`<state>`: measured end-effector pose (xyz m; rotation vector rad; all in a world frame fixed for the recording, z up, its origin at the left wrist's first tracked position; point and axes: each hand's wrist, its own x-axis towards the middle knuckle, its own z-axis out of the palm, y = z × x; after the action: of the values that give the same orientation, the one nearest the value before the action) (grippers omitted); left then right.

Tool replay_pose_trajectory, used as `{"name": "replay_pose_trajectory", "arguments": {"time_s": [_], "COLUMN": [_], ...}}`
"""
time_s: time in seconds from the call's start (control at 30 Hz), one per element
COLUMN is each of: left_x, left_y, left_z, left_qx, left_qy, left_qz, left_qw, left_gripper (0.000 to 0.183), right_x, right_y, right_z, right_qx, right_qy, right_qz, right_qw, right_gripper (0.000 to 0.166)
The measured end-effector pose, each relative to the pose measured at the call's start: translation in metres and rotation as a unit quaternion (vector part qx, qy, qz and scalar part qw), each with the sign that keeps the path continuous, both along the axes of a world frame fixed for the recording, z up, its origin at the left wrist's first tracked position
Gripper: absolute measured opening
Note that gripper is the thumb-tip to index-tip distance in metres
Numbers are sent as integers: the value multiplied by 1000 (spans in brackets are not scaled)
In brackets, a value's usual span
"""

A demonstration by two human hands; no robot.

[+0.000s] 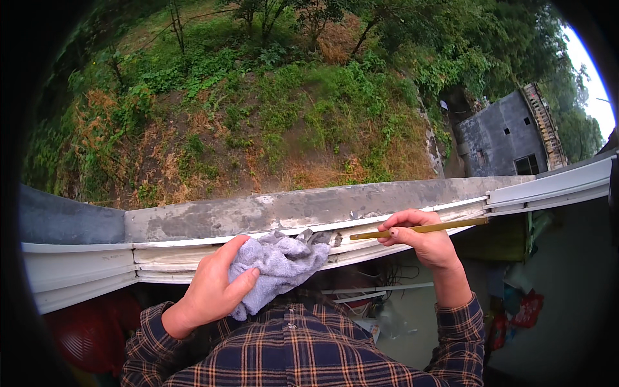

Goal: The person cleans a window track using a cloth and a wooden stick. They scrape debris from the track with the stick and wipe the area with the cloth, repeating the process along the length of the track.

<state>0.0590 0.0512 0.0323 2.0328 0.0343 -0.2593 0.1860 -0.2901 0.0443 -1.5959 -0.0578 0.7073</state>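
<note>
A crumpled grey-purple terry cloth (278, 266) is gripped in my left hand (217, 285), over the white sliding-window track (184, 261). Dark, damp-looking stains mark the cloth's far end, which lies on the track. My right hand (423, 237) pinches a thin, flat, yellowish-brown stick (435, 227) between thumb and fingers. Its left tip is just above the track, a short way right of the cloth. Near that tip sits a small clump of grey dirt (337, 239). Brown grime streaks the grooves of the track.
Beyond the track runs a stained concrete outer ledge (232, 217), with a weedy slope (290, 135) past it. A grey building (503, 135) stands outside at right. Indoors, a dark red object (92, 329) lies below left, and white strips (377, 290) and cables lie below the sill.
</note>
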Motion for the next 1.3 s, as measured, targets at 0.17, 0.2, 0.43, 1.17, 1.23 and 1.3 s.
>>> {"name": "replay_pose_trajectory", "arguments": {"time_s": [0.17,0.2,0.43,1.17,1.23,1.3], "left_x": [10,12,21,21,22,26], "left_y": [0,-1,-7,-43,-45,-46], "left_z": [-4,-2,-2,-19,-17,-14], "left_qx": [8,12,50,-119,-188,-267], "left_qy": [28,31,34,101,117,107], "left_qz": [-37,-44,-89,33,52,64], "left_qw": [999,998,994,987,974,956], "left_gripper": [58,58,59,61,59,60], "right_x": [-3,-3,-6,-39,-35,-28], "right_y": [4,7,21,89,85,81], "right_z": [-15,-16,-27,-45,-33,-16], "right_qx": [29,34,59,151,147,137], "right_qy": [54,60,51,93,71,31], "right_qz": [-37,-43,-37,-110,-109,-101], "right_qw": [997,997,996,978,980,985], "right_gripper": [16,16,14,14,14,14]}}
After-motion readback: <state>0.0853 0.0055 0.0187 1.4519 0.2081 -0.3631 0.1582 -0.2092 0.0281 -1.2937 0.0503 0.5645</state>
